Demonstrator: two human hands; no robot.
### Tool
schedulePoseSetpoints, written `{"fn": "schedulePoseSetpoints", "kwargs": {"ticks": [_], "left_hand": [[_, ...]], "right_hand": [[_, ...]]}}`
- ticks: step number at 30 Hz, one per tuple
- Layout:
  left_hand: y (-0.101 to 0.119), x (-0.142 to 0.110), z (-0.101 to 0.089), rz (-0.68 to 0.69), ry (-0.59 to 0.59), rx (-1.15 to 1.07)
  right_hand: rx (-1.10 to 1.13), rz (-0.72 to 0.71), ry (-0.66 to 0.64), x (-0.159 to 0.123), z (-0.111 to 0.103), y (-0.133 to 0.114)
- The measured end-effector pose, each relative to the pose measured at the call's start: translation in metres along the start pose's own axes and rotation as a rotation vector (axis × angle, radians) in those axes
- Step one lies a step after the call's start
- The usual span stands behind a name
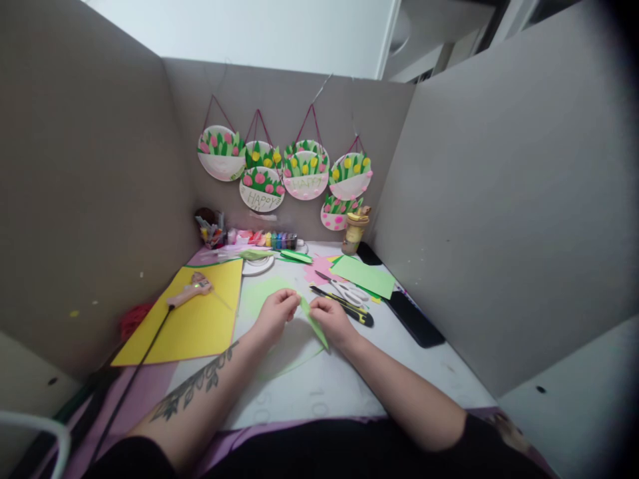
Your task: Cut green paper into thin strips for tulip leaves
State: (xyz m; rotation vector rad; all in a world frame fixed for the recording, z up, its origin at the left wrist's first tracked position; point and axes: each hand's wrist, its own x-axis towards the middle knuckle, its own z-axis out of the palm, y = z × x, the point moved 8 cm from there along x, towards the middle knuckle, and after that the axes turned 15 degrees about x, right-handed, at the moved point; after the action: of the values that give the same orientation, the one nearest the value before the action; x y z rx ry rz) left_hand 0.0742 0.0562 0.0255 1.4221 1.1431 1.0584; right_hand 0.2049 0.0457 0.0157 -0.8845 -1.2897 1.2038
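Observation:
Both my hands meet over the middle of the table, around a narrow folded piece of light green paper (315, 326). My left hand (280, 311) pinches its upper end with thumb and fingers. On its right side, my right hand (333, 319) has its fingers closed on the same paper. The lower tip of the paper points down toward me. A thin green curved strip (294, 366) lies on the white tabletop below my hands. Just beyond my right hand lie a black and yellow utility knife (349, 309) and white-handled scissors (349, 290).
On the left, a pink glue gun (192, 291) with a black cord rests on yellow sheets (200, 332). Green paper (364, 275), pink paper (319, 269) and a black phone (414, 319) lie right. Paint bottles (272, 239) line the back, below hanging paper-plate flower baskets (306, 186). Grey panels enclose the table.

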Motion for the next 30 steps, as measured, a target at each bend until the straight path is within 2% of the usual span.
{"fn": "schedulePoseSetpoints", "kwargs": {"ticks": [8, 11, 15, 17, 19, 24, 30], "left_hand": [[0.006, 0.0, -0.006, -0.042, 0.046, -0.093], [0.004, 0.005, -0.017, -0.059, 0.107, -0.154], [0.0, 0.012, -0.037, -0.061, 0.219, -0.208], [-0.003, 0.013, -0.041, -0.074, 0.244, -0.215], [-0.004, 0.012, -0.039, -0.088, 0.242, -0.208], [-0.002, 0.003, -0.018, -0.092, 0.167, -0.158], [0.0, -0.003, 0.0, -0.028, 0.042, 0.039]], "right_hand": [[0.008, 0.005, 0.007, 0.0, -0.006, 0.006], [0.002, 0.003, 0.003, 0.001, -0.006, 0.006], [-0.015, -0.004, 0.101, 0.002, -0.016, 0.004], [-0.007, -0.034, 0.159, 0.002, -0.023, 0.001], [0.02, -0.074, 0.154, 0.002, -0.023, -0.002], [0.001, -0.051, -0.035, 0.0, -0.004, 0.002], [-0.035, 0.017, -0.042, -0.002, 0.004, 0.004]]}}
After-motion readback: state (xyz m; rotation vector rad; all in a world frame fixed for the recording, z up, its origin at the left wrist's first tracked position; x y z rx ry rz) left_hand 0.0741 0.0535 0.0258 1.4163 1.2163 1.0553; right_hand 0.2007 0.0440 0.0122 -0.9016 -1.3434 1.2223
